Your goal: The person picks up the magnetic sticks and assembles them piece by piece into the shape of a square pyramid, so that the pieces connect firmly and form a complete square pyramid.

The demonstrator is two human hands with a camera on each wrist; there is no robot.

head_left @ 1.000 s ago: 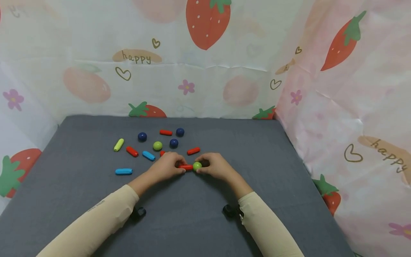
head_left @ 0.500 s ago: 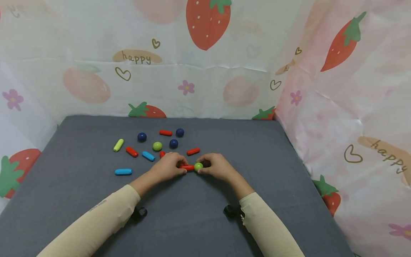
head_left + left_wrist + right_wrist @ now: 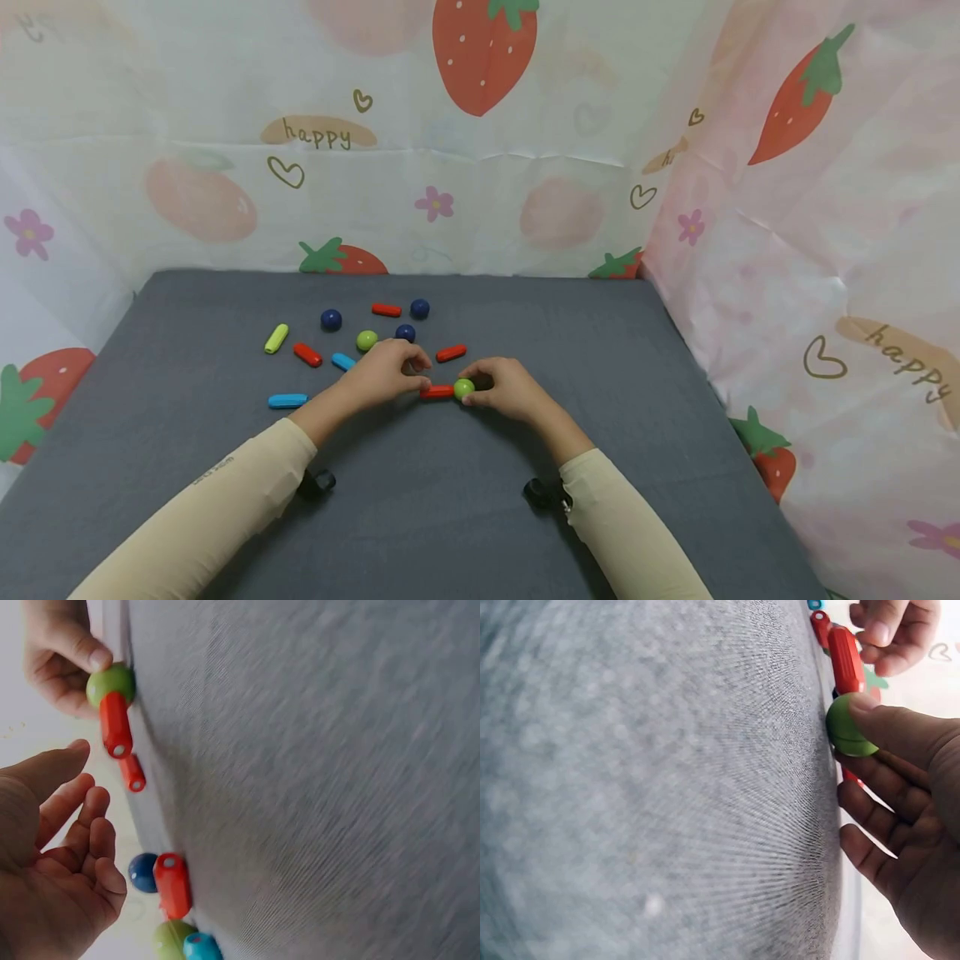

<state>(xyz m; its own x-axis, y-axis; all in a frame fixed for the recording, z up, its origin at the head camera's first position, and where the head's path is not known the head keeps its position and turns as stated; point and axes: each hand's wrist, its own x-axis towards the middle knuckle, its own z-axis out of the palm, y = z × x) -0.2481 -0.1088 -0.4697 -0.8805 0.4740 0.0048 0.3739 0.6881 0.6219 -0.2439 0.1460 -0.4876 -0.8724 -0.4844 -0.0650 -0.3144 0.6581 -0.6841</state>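
Note:
A green ball (image 3: pixel 463 387) lies on the grey cloth with a short red stick (image 3: pixel 437 391) joined to its left side. My right hand (image 3: pixel 480 387) pinches the ball (image 3: pixel 849 726) between thumb and fingers. My left hand (image 3: pixel 415 367) hovers just behind the stick's free end, fingers loosely curled, holding nothing. In the left wrist view the left hand (image 3: pixel 60 847) is open and apart from the red stick (image 3: pixel 116 724) and the ball (image 3: pixel 111 681). The right wrist view shows the stick (image 3: pixel 845 649) beyond the ball.
Loose pieces lie behind the hands: a red stick (image 3: pixel 451 353), three navy balls (image 3: pixel 331 319), a second green ball (image 3: pixel 367 340), a yellow-green stick (image 3: pixel 276 337), two blue sticks (image 3: pixel 288 401) and more red ones (image 3: pixel 307 354). Strawberry-print sheets wall the cloth.
My left hand has let go of the red stick and drawn back and to the left. The right hand, ball and stick stay where they were.

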